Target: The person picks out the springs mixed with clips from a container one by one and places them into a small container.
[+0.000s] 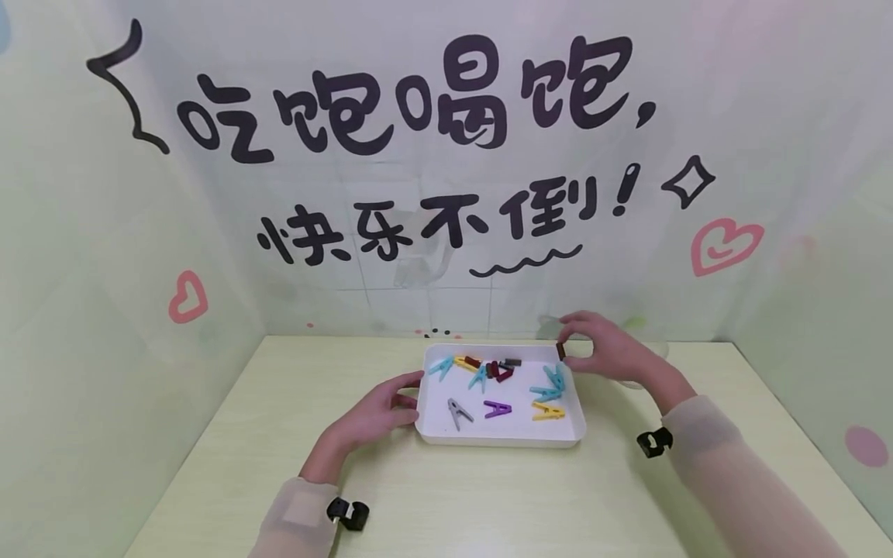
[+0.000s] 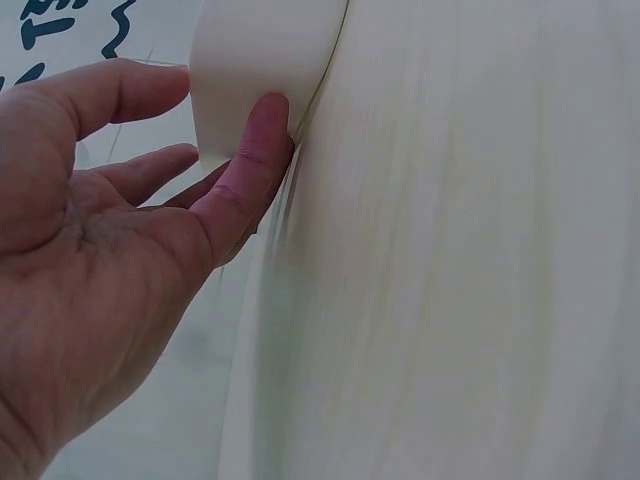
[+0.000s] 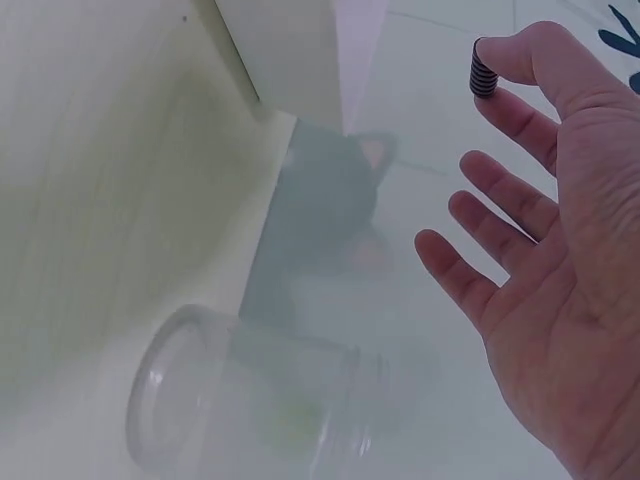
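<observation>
A white tray [image 1: 502, 441] on the table holds several small clothespins: teal ones, such as the clothespin [image 1: 441, 367] at its left, plus yellow, a purple clothespin [image 1: 498, 408] and a grey clothespin [image 1: 458, 413]. Small dark red pieces [image 1: 504, 374] and a dark grey piece [image 1: 512, 362] lie near the far side. My left hand [image 1: 377, 411] touches the tray's left wall with loosely bent fingers. Above the tray's far right corner, my right hand [image 1: 605, 349] pinches a small dark ridged piece [image 3: 483, 70] between thumb and index finger, the other fingers spread.
A clear plastic jar [image 3: 260, 400] stands on the table by the right hand, mostly hidden by it in the head view. The pale wooden table [image 1: 488, 504] meets a printed curtain wall [image 1: 446, 310] behind the tray, with side walls left and right.
</observation>
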### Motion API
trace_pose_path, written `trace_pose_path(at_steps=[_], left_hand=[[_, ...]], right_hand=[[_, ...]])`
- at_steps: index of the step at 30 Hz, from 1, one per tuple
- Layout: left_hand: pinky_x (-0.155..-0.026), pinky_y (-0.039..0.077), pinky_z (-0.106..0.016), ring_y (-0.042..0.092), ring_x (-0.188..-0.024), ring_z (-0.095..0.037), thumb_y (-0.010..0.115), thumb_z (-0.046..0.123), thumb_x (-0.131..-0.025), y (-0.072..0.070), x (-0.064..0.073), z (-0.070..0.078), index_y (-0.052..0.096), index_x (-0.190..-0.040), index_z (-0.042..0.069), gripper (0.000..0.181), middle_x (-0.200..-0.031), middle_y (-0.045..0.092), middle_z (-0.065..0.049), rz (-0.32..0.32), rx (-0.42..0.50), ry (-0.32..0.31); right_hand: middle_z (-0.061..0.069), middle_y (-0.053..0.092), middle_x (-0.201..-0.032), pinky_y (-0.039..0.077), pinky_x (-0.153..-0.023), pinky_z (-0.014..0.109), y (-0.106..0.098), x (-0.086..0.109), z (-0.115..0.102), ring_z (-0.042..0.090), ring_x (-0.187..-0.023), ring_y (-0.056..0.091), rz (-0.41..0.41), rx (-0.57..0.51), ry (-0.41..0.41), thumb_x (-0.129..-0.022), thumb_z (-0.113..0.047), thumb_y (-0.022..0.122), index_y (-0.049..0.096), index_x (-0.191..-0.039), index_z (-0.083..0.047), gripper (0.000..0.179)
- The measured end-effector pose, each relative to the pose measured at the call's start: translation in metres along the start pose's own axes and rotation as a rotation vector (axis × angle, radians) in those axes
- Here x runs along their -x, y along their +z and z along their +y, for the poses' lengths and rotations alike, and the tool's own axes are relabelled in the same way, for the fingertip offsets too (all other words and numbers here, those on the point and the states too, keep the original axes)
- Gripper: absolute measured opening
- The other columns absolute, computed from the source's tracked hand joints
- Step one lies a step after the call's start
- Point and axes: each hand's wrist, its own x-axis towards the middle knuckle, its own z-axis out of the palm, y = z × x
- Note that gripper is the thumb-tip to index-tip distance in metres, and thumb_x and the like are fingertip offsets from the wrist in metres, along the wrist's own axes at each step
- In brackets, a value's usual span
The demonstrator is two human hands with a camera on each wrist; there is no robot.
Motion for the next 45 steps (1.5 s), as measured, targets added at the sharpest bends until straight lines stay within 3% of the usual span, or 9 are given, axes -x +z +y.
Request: trace_pose_path(at_steps=[12, 19, 28, 40, 45], left_hand=[[-0.102, 0.053, -0.045, 0.059, -0.128, -0.035, 0.064, 0.002, -0.101, 0.000, -0.002, -0.002, 0.036, -0.163, 0.000, 0.068, -0.159, 0.045, -0.019, 0.008, 0.006, -0.007], [-0.101, 0.054, -0.044, 0.059, -0.128, -0.035, 0.065, 0.003, -0.101, 0.000, -0.001, -0.001, 0.037, -0.163, 0.000, 0.068, -0.159, 0.045, -0.019, 0.005, 0.014, -0.011], [-0.101, 0.054, -0.044, 0.059, -0.128, -0.036, 0.065, 0.003, -0.101, -0.001, -0.002, -0.002, 0.036, -0.163, 0.000, 0.068, -0.159, 0.045, -0.020, -0.002, 0.021, -0.002], [-0.101, 0.053, -0.043, 0.059, -0.127, -0.034, 0.065, 0.004, -0.101, -0.002, -0.002, -0.003, 0.037, -0.163, 0.000, 0.068, -0.160, 0.045, -0.020, 0.001, 0.012, -0.011], [-0.101, 0.052, -0.043, 0.059, -0.127, -0.034, 0.065, 0.003, -0.101, -0.001, -0.002, -0.002, 0.037, -0.163, 0.000, 0.067, -0.160, 0.044, -0.020, 0.004, 0.009, -0.011]], right_hand=[[0.023, 0.055, -0.149, 0.046, -0.106, 0.067, -0.031, 0.022, 0.016, 0.047, -0.137, 0.048, 0.071, -0.015, 0.028, -0.092, -0.014, 0.080, 0.074, -0.113, -0.013, 0.022], [0.016, 0.065, -0.130, 0.052, -0.099, 0.061, -0.044, 0.038, 0.034, 0.039, -0.123, 0.057, 0.158, -0.009, 0.010, -0.090, -0.009, 0.082, 0.074, -0.114, -0.009, 0.025], [0.012, 0.065, -0.126, 0.046, -0.099, 0.064, -0.056, 0.058, 0.055, 0.041, -0.118, 0.058, 0.252, -0.017, 0.009, -0.091, -0.011, 0.082, 0.073, -0.115, -0.009, 0.026], [0.024, 0.060, -0.133, 0.045, -0.100, 0.069, -0.049, 0.073, 0.084, 0.047, -0.125, 0.053, 0.213, -0.063, 0.096, -0.096, -0.013, 0.078, 0.072, -0.115, -0.002, 0.022], [0.029, 0.054, -0.142, 0.041, -0.105, 0.070, -0.044, 0.075, 0.090, 0.051, -0.133, 0.048, 0.191, -0.083, 0.153, -0.101, -0.021, 0.074, 0.063, -0.134, 0.004, 0.044]])
